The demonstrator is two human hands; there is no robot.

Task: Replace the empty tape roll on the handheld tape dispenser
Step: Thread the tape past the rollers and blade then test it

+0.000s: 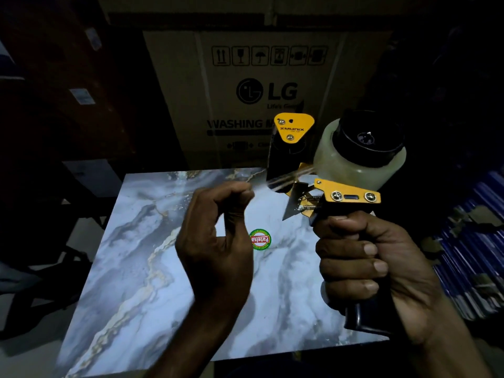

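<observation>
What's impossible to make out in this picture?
- Head view, tape strip: clear and blurred; its end is hidden in the pinch of the left hand.
- Head view, dispenser handle: mostly wrapped by the right hand.
- Head view, box lettering: partly blocked by the dispenser.
- Head view, surroundings: too dark.

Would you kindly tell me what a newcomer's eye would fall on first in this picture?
First, the yellow-and-black tape dispenser, loaded with a clear tape roll, held up at right by the right-hand grip round its handle. At centre the left-hand grip pinches the tape's free end, drawn out leftward above the marble-patterned table. A large LG carton stands behind.
</observation>
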